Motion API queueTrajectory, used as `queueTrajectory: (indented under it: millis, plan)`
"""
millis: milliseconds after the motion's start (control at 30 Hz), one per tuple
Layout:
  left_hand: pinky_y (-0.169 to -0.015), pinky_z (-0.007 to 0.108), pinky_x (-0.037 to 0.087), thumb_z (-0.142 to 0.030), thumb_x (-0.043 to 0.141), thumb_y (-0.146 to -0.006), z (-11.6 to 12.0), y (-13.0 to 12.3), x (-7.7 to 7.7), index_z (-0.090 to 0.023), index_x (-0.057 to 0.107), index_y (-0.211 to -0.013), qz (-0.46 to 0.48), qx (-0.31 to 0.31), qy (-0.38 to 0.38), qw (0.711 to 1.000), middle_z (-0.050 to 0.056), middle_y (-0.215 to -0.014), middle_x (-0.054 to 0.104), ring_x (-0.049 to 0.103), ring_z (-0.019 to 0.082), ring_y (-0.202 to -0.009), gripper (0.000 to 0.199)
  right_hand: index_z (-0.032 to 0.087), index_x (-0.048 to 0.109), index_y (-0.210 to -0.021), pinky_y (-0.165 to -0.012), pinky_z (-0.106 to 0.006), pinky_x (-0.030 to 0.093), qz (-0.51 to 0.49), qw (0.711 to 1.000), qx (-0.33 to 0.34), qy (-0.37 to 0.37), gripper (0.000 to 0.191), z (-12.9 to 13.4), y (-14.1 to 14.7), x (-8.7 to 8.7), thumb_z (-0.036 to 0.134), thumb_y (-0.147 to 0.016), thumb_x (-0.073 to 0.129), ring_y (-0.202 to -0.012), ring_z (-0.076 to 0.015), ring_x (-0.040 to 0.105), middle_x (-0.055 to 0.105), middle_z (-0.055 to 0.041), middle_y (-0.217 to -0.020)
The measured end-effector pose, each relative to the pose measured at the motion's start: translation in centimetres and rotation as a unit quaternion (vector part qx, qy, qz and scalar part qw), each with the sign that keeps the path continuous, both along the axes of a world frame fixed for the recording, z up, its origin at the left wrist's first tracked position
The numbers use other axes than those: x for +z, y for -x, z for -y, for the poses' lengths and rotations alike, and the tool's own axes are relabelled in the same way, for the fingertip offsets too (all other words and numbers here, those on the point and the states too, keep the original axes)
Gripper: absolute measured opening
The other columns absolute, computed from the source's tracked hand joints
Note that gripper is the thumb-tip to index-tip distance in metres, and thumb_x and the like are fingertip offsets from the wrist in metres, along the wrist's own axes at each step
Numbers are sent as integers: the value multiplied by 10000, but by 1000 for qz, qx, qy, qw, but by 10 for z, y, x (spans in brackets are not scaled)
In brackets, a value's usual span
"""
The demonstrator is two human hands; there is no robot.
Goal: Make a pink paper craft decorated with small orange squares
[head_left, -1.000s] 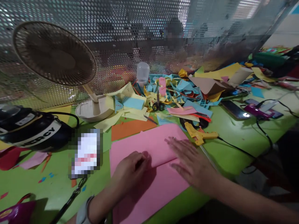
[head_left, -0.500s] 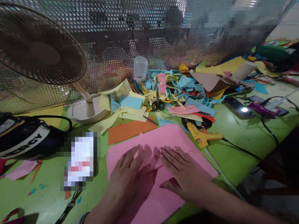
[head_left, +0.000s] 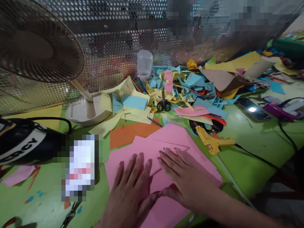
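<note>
Several pink paper sheets (head_left: pixel 166 136) lie overlapping on the green table (head_left: pixel 239 171). My left hand (head_left: pixel 131 186) rests flat on the pink paper, its fingers spread and pointing away from me. To its right, my right hand (head_left: pixel 180 174) also lies flat on the pink sheets, fingers extended, with its thumb tip close to the left thumb. A crease or sheet edge shows between the hands. Beyond the pink sheets is an orange paper (head_left: pixel 128 133). A yellow glue gun (head_left: pixel 213 141) lies just past their right side.
A fan (head_left: pixel 87 110) stands at the back left near a clear cup (head_left: pixel 144 65). Paper scraps (head_left: pixel 192 79) and black scissors (head_left: pixel 163 104) fill the back middle. A phone (head_left: pixel 254 109) lies at right, a black bag (head_left: pixel 35 142) at left. Behind rises a perforated metal panel (head_left: pixel 109 41).
My left hand has spread its fingers and turned its back more to view. The upper pink sheet has shifted up and left. The camera view has moved slightly.
</note>
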State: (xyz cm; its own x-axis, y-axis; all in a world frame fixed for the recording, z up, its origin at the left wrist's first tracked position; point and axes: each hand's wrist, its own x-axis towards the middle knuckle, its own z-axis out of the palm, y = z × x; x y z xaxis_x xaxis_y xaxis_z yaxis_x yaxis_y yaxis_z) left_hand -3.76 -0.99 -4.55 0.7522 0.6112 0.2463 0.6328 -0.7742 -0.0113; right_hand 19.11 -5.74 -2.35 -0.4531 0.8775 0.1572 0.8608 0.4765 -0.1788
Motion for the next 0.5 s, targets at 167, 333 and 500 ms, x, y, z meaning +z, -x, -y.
queueTrajectory:
  millis: [167,333,500]
  plan:
    - [-1171,526,54,-609,452,-885,4,-1,1,-224,206,-1529,-1,8,12,1000,126,-1532,368,270,348,-1419,790,94,426,-1440,-1126,-464,341,14,1000,11,-7,709,1,1,-3,594,-937,413,-1387,-296,373,432,-150,-1485]
    - [-1169,552,53,-593,453,-891,4,-1,1,-236,177,-1534,-6,5,18,1000,78,-1520,406,256,349,-1422,786,94,423,-1441,-1126,-473,342,15,1000,12,-5,701,1,1,-4,585,-941,414,-1392,-300,365,416,-149,-1497]
    - [-1159,578,72,-584,471,-886,3,-2,-2,-226,191,-1531,-8,2,30,1000,81,-1518,408,260,367,-1416,790,76,417,-1438,-1123,-477,348,32,999,16,7,693,0,0,-1,572,-955,389,-1388,-304,372,392,-156,-1508]
